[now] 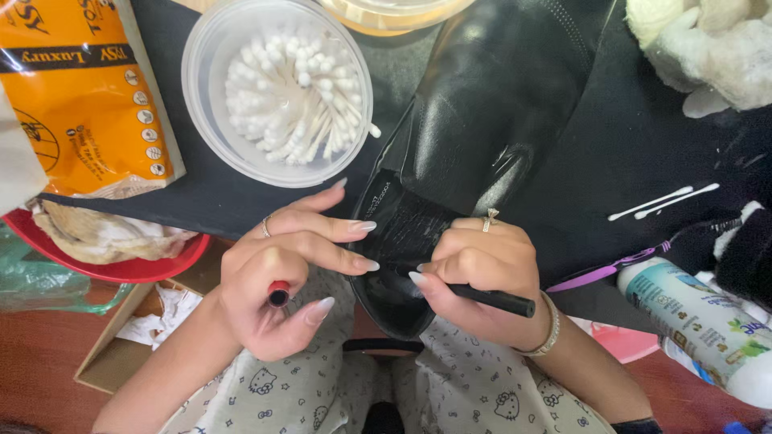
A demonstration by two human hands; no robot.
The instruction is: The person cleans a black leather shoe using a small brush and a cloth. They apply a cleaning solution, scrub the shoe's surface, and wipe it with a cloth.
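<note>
- A black leather shoe (pixel 474 128) lay on a black cloth (pixel 643 153) over the tabletop, its heel end toward the person's lap.
- The right hand (pixel 482 269) rested on the shoe's opening, its grip closed around a thin black pen-like tool (pixel 492 300) whose tip met the inner lining.
- The left hand (pixel 281 273) touched the shoe's rim with its fingertips, while its palm and thumb were closed on a small red cap (pixel 278 294).
- Left of the shoe stood a round clear tub of cotton swabs (pixel 277 92); farther left lay an orange package (pixel 84 88) and a red dish (pixel 121 269) holding a crumpled rag.
- Right of the shoe lay two loose cotton swabs (pixel 663 201), a purple-handled brush (pixel 611 269) and a white bottle (pixel 700 317).
- Above right of the shoe sat a white fluffy cloth (pixel 708 48).
</note>
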